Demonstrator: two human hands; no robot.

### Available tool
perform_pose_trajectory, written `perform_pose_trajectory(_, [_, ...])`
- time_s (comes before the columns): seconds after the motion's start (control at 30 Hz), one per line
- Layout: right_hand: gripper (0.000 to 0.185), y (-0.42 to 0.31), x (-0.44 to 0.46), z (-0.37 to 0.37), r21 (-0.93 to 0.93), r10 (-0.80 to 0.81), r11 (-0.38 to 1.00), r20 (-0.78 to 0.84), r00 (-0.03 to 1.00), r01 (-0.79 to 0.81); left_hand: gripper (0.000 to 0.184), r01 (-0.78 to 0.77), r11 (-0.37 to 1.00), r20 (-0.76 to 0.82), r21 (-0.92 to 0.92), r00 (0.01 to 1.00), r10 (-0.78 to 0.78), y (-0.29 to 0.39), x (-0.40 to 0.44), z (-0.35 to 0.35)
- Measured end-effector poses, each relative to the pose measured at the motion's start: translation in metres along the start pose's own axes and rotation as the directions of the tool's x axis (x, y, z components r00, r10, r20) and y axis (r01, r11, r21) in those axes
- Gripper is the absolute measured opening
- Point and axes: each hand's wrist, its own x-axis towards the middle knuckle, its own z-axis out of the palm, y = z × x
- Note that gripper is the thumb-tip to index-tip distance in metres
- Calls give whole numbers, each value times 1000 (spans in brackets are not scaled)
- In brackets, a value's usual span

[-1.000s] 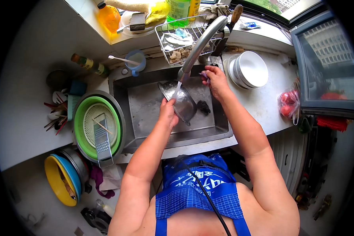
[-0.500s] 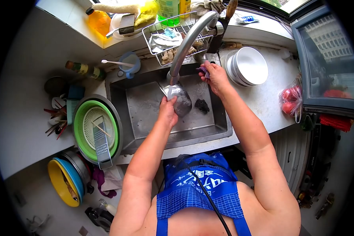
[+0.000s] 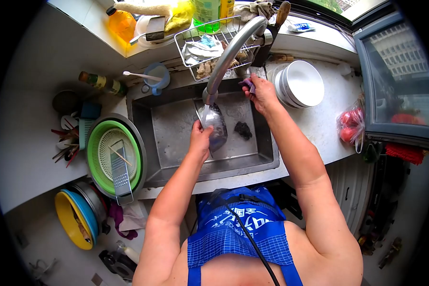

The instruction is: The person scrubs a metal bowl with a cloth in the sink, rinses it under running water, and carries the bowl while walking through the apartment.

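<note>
My left hand (image 3: 201, 137) grips the rim of a shiny metal bowl (image 3: 218, 129), holding it tilted inside the sink (image 3: 174, 145). Water from the curved faucet (image 3: 224, 59) runs onto the bowl. At the sink's back right corner, my right hand (image 3: 263, 93) is closed on a purple cloth (image 3: 247, 86). That hand is beside the faucet's base, and whether it touches the faucet handle I cannot tell. A dark, tangled scouring pad (image 3: 243, 130) lies on the sink floor, right of the bowl.
White bowls (image 3: 304, 83) are stacked right of the sink, near a bag of red fruit (image 3: 351, 123). To the left stands a green basin (image 3: 96, 164) with a grater (image 3: 122, 176). A wire rack (image 3: 190, 64) and blue cup (image 3: 158, 78) sit behind. An open window (image 3: 400, 76) juts in at right.
The metal bowl has turned in my left hand, so more of its shiny inside and rim shows. My right hand stays nearly still with the cloth.
</note>
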Motion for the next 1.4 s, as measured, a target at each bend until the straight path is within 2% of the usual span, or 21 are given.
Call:
perform_pose_trajectory(0.1, [27, 0, 3, 1, 30, -52, 998, -42, 998, 53, 33, 7, 1000, 6, -24, 1000, -7, -3, 1, -5])
perform_pose_trajectory(0.17, [29, -6, 2, 3, -256, -120, 964, -159, 980, 76, 33, 29, 999, 7, 16, 1000, -30, 2, -2, -7])
perform_pose_trajectory(0.3, [31, -7, 7, 0, -369, -163, 924, -141, 976, 101, 34, 18, 1000, 22, 5, 1000, -18, -4, 0, -11])
perform_pose_trajectory(0.4, [31, -12, -8, 4, -290, -102, 955, -132, 986, 60, 35, -28, 999, 20, 44, 999, 27, -2, -3, -8])
perform_pose_trajectory(0.47, [28, -15, -23, 7, -244, 80, 966, -41, 996, -87, 35, -38, 994, 12, 98, 999, 37, 3, -5, -6])
perform_pose_trajectory(0.5, [28, -16, -33, 11, -252, 80, 964, -40, 996, -88, 35, -37, 995, 11, 90, 999, 37, 3, -6, -5])
perform_pose_trajectory(0.6, [34, -25, -54, 35, 153, -159, 981, 256, 953, 122, 36, -46, 991, 30, 125, 999, 42, 3, -8, -7])
perform_pose_trajectory(0.63, [34, -32, -59, 45, 149, -156, 981, 258, 954, 120, 36, -54, 987, 39, 150, 998, 48, 0, -8, -8])
perform_pose_trajectory(0.7, [36, -42, -65, 70, 272, -423, 897, 306, 853, 348, 35, -66, 982, 53, 176, 997, 57, -1, -7, -10])
perform_pose_trajectory(0.77, [32, -44, -52, 83, 212, -491, 870, 292, 820, 445, 34, -65, 971, 89, 231, 995, 46, -2, -8, -10])
perform_pose_trajectory(0.83, [26, -34, -26, 85, -119, -529, 831, 132, 838, 543, 34, -87, 962, 104, 258, 993, 62, -9, -7, -13])
perform_pose_trajectory(0.87, [18, -29, -12, 81, -302, -616, 727, 108, 780, 616, 34, -109, 952, 117, 285, 990, 79, -13, -6, -16])
perform_pose_trajectory(0.9, [18, -28, -6, 80, -302, -613, 730, 109, 782, 614, 34, -107, 952, 114, 285, 990, 77, -17, -5, -19])
perform_pose_trajectory(0.97, [14, -23, 4, 77, -609, -616, 552, 161, 771, 569, 28, -231, 865, 159, 445, 971, 177, -24, -4, -25])
perform_pose_trajectory(1.0, [16, -28, -9, 85, -596, -630, 567, 132, 766, 569, 28, -228, 866, 156, 446, 972, 176, -23, -6, -26])
perform_pose_trajectory(1.07, [18, -29, -18, 86, -472, -600, 661, 135, 789, 584, 23, -325, 564, 172, 759, 936, 307, -19, -14, -28])
perform_pose_trajectory(1.1, [22, -29, -22, 87, -337, -572, 739, 143, 808, 583, 23, -321, 567, 167, 759, 937, 308, -18, -18, -29])
perform_pose_trajectory(1.17, [23, -28, -28, 87, -266, -567, 758, 185, 803, 596, 21, -371, 439, 215, 818, 906, 366, -17, -26, -30])
perform_pose_trajectory(1.27, [25, -24, -20, 82, 50, -585, 807, 194, 787, 588, 17, -435, 324, 273, 840, 855, 441, -13, -35, -32])
perform_pose_trajectory(1.37, [29, -29, -27, 87, 130, -537, 843, 247, 807, 522, 19, -458, 253, 329, 852, 844, 423, -11, -39, -38])
perform_pose_trajectory(1.4, [26, -30, -31, 85, -3, -519, 845, 243, 820, 535, 19, -457, 252, 328, 853, 844, 424, -10, -39, -39])
